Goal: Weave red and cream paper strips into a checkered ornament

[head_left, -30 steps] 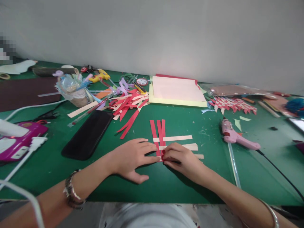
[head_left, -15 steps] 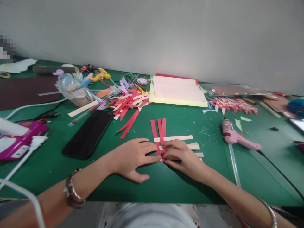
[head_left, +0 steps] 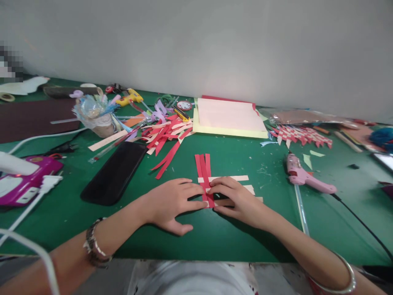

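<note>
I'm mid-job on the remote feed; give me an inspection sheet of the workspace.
Surface: green table, small scraps about.
Job's things: red strips crossing pale strips.
Clutter: strip pile, paper sheets, pink glue gun, yellow glue gun.
Hands: left hand spread, fingertips on strips; right hand bent, fingertips at strips.
Cables: white cable at left; black cable from the pink glue gun.
Surroundings: grey wall behind.
</note>
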`<state>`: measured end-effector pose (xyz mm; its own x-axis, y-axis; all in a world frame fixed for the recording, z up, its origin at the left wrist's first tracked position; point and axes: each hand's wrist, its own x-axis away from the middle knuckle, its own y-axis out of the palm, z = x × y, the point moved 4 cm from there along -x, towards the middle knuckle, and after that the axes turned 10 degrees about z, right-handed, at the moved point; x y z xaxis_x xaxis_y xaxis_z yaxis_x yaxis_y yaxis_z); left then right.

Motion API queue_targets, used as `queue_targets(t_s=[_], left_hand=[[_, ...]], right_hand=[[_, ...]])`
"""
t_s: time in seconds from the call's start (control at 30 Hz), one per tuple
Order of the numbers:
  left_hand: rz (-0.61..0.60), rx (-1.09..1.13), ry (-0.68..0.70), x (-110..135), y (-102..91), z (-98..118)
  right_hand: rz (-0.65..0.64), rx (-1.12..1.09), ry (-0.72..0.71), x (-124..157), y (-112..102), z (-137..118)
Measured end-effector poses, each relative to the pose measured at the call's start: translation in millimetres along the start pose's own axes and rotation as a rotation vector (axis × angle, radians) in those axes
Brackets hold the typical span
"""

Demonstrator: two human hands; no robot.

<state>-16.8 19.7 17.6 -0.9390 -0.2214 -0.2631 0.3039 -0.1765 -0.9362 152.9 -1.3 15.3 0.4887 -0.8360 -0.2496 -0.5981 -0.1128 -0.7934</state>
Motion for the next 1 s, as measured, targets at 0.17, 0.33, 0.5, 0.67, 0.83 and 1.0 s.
queue_targets(t_s=[0.17, 0.33, 0.5, 0.67, 0.83, 1.0], left_hand=[[0.0, -0.012, 0.0, -1, -0.3, 1], [0.003, -0.015, 0.007, -2, 0.4, 2], [-0.015, -0.037, 0.008, -4, 2.2, 5], [-0.021, -0.023, -0.002, -5, 2.4, 5], [-0.048, -0.016, -0.011, -4, 3.5, 4], [-0.047, -0.027, -0.016, -2, 5.1, 3]], right_hand=[[0.001, -0.016, 0.006, 0, 0, -1], [0.03, -0.103, 0.063, -3, -2, 0], [0.076, -0.25, 0.243, -16, -2, 10], [0.163, -0.059, 0.135, -44, -5, 21], [0.068, 0.168, 0.179, -73, 3, 34], [0.015, 0.144, 0.253, -86, 4, 33]])
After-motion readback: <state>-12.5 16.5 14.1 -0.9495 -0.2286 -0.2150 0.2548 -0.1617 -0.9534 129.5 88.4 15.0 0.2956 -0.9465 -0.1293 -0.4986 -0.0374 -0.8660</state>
